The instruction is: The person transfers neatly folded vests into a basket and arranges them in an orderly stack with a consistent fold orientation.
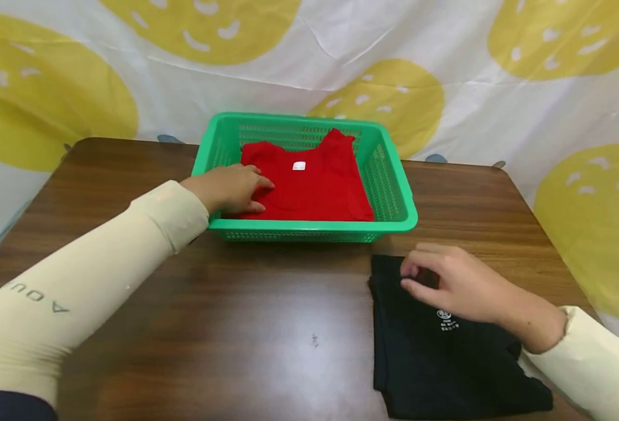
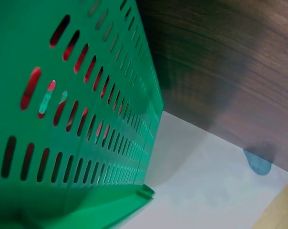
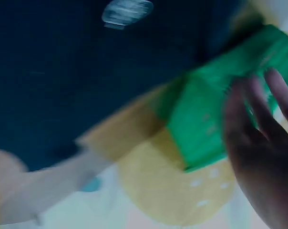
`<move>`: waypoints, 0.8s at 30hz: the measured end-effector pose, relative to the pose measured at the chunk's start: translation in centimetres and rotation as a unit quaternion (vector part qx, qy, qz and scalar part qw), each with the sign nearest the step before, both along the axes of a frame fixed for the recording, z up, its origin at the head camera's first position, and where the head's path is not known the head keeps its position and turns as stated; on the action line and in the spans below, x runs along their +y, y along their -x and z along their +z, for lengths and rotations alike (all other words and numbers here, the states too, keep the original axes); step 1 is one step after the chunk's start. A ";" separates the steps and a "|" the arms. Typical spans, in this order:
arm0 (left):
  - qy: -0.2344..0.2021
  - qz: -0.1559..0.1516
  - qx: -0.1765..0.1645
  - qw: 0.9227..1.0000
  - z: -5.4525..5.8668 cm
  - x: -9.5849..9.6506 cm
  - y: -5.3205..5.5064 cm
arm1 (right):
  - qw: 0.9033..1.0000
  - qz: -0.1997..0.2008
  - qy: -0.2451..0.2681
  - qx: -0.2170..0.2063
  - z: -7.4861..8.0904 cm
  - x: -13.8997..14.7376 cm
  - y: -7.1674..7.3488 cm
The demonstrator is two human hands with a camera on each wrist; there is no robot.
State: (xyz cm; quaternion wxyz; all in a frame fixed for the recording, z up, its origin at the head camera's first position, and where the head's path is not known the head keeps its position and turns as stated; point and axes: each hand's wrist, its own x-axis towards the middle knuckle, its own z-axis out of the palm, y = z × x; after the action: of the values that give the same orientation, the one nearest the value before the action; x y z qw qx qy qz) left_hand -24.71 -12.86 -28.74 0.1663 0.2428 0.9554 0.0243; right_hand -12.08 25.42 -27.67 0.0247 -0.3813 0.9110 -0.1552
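Note:
A red sleeveless top point(image 1: 315, 190) with a white neck label lies flat inside a green plastic basket point(image 1: 309, 225). Over the basket's left rim reaches my left hand point(image 1: 230, 188), its spread fingers resting on the top's left side. My right hand point(image 1: 457, 280) hovers over a folded black garment point(image 1: 446, 368) with a small white print, its fingers loosely bent and holding nothing. The right wrist view shows that hand point(image 3: 263, 143) blurred, with the black cloth point(image 3: 110, 81) beside it. In the left wrist view the slotted basket wall point(image 2: 94, 143) hides the left hand.
Both garments and the basket are on a brown wooden table point(image 1: 225, 327). Behind the table hangs a white cloth point(image 1: 473, 123) with large yellow shapes. The basket stands near the table's back edge, and the black garment lies at the front right.

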 end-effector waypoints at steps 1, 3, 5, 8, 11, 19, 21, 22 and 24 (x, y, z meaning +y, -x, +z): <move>0.003 0.002 -0.002 1.000 0.0 -0.1 0.0 | 0.999 -0.009 -0.033 -0.035 -0.6 0.7 -0.3; 0.006 -0.001 -0.007 1.000 0.0 -0.1 0.1 | 0.991 -0.026 -0.088 -0.100 -1.8 2.0 -0.8; 0.005 -0.007 -0.008 1.000 -0.1 -0.1 0.1 | 0.982 -0.037 -0.123 -0.139 -2.9 3.1 -1.3; 0.003 -0.016 -0.006 1.000 -0.1 0.0 0.3 | 0.980 -0.035 -0.125 -0.152 -4.2 3.9 -1.8; 0.006 -0.014 -0.004 1.000 0.1 0.0 0.3 | 0.982 -0.027 -0.122 -0.139 -4.6 3.5 -2.1; 0.007 -0.011 -0.007 1.000 0.3 0.0 0.4 | 0.980 -0.010 -0.154 -0.123 -4.3 0.3 -2.6; 0.009 -0.011 -0.007 1.000 0.3 0.0 0.4 | 0.980 -0.004 -0.160 -0.119 -4.3 -0.6 -2.7; 0.010 -0.010 -0.008 1.000 0.3 0.0 0.3 | 0.980 0.001 -0.163 -0.116 -4.3 -1.1 -2.8; 0.012 -0.009 -0.010 1.000 0.2 0.0 0.3 | 0.980 0.011 -0.168 -0.110 -4.4 -2.0 -2.8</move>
State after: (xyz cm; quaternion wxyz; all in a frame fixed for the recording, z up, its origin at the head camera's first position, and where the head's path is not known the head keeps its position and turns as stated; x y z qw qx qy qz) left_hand -24.99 -12.84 -28.50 0.1787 0.2488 0.9518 0.0143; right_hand -9.25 23.46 -32.11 0.1899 -0.3624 0.9116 -0.0406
